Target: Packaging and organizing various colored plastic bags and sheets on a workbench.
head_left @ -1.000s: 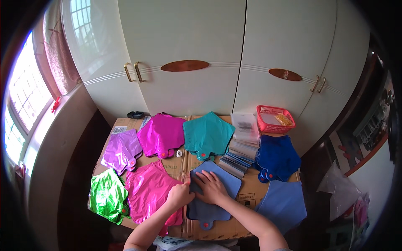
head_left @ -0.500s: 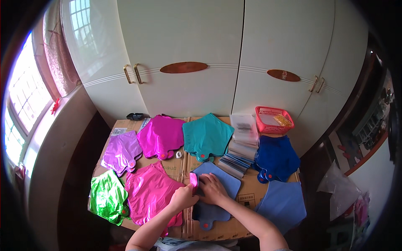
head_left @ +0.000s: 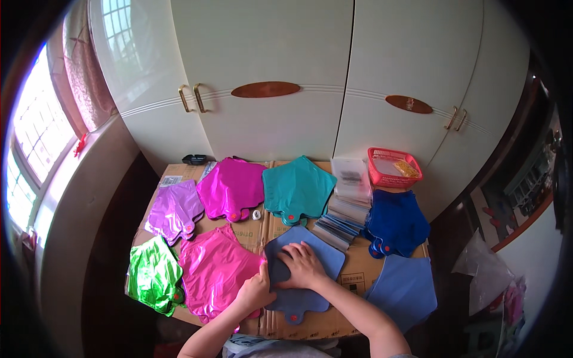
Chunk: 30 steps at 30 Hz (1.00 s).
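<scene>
Flat star-like foil balloons lie in stacks by colour. My right hand (head_left: 303, 267) rests fingers spread on a dull blue foil balloon stack (head_left: 325, 256), pressing it down; its tab with a red dot points toward me. Beside it my left hand (head_left: 255, 292) is at the right corner of the pink foil balloon stack (head_left: 212, 271). Its index finger stretches out against that corner, the thumb stands apart, and the other fingers are curled and partly hidden. The pink corner meets the blue stack's left edge.
Purple (head_left: 174, 209), magenta (head_left: 230, 188), teal (head_left: 298, 188), green (head_left: 154, 277) and dark blue (head_left: 397, 221) balloon stacks surround my hands on a cardboard-covered table (head_left: 253, 238). Fanned clear packets (head_left: 343, 221) and a red basket (head_left: 382, 180) stand at the back right. A white cabinet (head_left: 268, 131) is behind.
The pink corner, which stood folded up over the blue stack between my hands, now lies farther left, lower. My right hand has spread out and shifted slightly right; the left moved a little left.
</scene>
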Each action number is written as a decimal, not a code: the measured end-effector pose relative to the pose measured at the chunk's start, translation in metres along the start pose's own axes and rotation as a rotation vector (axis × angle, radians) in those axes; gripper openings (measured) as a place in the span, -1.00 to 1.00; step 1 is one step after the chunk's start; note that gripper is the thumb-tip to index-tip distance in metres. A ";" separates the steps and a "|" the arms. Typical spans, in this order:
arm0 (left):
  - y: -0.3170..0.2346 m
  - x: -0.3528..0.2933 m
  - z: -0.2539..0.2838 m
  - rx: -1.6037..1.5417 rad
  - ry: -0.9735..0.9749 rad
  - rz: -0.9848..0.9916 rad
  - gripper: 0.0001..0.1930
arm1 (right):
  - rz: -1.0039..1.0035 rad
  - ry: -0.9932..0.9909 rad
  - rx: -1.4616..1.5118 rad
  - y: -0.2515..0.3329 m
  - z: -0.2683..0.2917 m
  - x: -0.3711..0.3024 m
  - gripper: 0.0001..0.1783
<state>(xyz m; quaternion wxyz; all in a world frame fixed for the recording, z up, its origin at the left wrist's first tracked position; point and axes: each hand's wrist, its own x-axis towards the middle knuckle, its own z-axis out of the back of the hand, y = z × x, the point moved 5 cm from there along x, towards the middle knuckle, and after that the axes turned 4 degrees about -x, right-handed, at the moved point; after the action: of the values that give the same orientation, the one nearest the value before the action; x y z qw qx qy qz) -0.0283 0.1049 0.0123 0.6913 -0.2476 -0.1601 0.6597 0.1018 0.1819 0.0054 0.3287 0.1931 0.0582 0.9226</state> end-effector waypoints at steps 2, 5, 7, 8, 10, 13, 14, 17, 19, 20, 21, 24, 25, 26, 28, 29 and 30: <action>-0.003 0.006 0.004 -0.053 -0.039 0.080 -0.43 | -0.006 0.017 0.003 -0.001 0.001 0.000 -0.15; 0.008 0.020 0.001 -0.121 -0.115 0.093 -0.57 | 0.020 -0.009 -0.024 -0.001 -0.004 -0.001 -0.21; 0.000 0.023 0.003 -0.125 -0.125 0.061 -0.65 | 0.011 0.003 -0.038 -0.002 -0.006 -0.001 -0.29; -0.003 0.025 0.004 -0.127 -0.130 0.045 -0.68 | 0.007 0.009 -0.045 -0.003 -0.006 -0.001 -0.33; -0.006 0.029 0.000 -0.087 -0.098 0.031 -0.69 | 0.001 -0.009 -0.015 -0.005 -0.010 -0.001 -0.39; -0.011 0.033 -0.005 -0.071 -0.061 0.032 -0.69 | -0.006 -0.013 0.022 -0.009 -0.012 0.000 -0.53; -0.013 0.034 -0.006 -0.073 -0.051 0.036 -0.69 | -0.009 -0.010 0.032 -0.011 -0.012 0.000 -0.58; -0.014 0.038 -0.012 -0.065 -0.040 0.040 -0.67 | -0.006 -0.073 0.121 -0.018 -0.018 0.000 -0.68; -0.012 0.040 -0.015 -0.084 -0.021 0.072 -0.66 | -0.022 -0.167 0.216 -0.024 -0.020 -0.001 -0.71; -0.011 0.041 -0.017 -0.093 -0.011 0.088 -0.66 | -0.030 -0.214 0.264 -0.027 -0.019 -0.001 -0.72; -0.010 0.041 -0.019 -0.085 -0.003 0.093 -0.65 | -0.043 -0.226 0.310 -0.027 -0.018 -0.002 -0.73; -0.007 0.041 -0.023 -0.074 0.012 0.095 -0.61 | -0.093 -0.254 0.378 -0.028 -0.013 -0.001 -0.72; -0.006 0.041 -0.024 -0.080 0.012 0.087 -0.59 | -0.116 -0.259 0.353 -0.027 -0.013 0.000 -0.71; -0.006 0.040 -0.024 -0.087 0.011 0.079 -0.57 | -0.138 -0.263 0.329 -0.027 -0.014 0.001 -0.69; -0.013 0.037 -0.019 -0.079 0.042 0.014 -0.61 | -0.124 -0.261 0.290 -0.028 -0.016 -0.001 -0.69; -0.015 0.036 -0.015 -0.075 0.058 -0.018 -0.63 | -0.117 -0.260 0.271 -0.029 -0.017 -0.001 -0.69; -0.017 0.035 -0.011 -0.095 0.052 -0.086 -0.64 | -0.111 -0.266 0.264 -0.029 -0.018 -0.002 -0.70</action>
<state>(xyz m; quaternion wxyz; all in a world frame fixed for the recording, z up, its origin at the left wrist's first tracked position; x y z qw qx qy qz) -0.0058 0.1383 0.0089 0.7104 -0.2900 -0.1837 0.6145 0.1131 0.2041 -0.0185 0.3556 0.3514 0.1452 0.8538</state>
